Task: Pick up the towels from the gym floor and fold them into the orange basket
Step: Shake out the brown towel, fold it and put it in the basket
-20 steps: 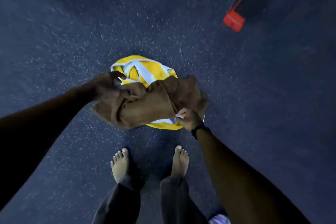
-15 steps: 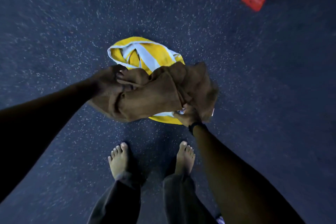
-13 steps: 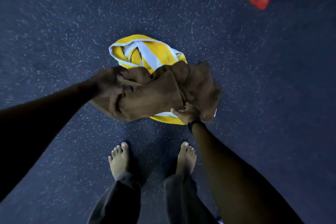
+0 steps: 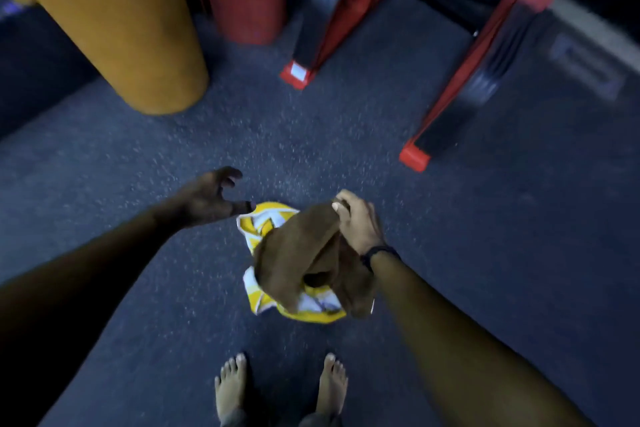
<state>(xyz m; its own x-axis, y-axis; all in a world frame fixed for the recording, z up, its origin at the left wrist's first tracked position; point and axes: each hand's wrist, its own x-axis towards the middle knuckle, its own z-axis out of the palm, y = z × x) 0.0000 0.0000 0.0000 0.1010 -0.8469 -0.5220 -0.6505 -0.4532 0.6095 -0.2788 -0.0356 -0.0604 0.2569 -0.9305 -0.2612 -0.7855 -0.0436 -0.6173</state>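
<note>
Brown towel (image 4: 304, 253) in right hand (image 4: 360, 222).

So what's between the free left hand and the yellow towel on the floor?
Nothing. In the head view the left hand hovers beside the yellow towel; only bare floor shows below.

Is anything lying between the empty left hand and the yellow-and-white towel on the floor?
Nothing visible between them. The left hand hovers open at the upper left edge of the yellow-and-white towel. The brown towel hanging from the right hand covers only the towel's middle and right part.
</note>
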